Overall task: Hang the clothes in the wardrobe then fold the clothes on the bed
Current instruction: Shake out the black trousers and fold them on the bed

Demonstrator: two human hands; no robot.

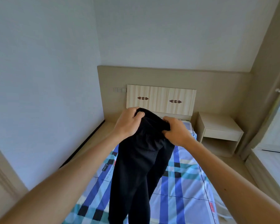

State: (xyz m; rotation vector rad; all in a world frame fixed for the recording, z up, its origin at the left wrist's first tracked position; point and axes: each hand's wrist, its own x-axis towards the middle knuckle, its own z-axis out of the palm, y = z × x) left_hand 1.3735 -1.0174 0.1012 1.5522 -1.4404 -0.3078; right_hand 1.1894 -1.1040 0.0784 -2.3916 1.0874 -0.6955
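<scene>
I hold a pair of black cloth trousers (141,162) up by the waistband, my left hand (128,122) and right hand (176,131) each gripping a bunched corner. The legs hang over the blue plaid bedsheet (187,183). Bare floor runs along both bed edges; a beige wooden nightstand (220,131) stands right of the headboard (162,98).

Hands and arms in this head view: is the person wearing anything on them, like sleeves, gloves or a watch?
Nothing shows. The left forearm and right forearm are bare to the picture's edge, no sleeve in view. The left hand and right hand show no glove, ring, watch or bracelet.
</scene>
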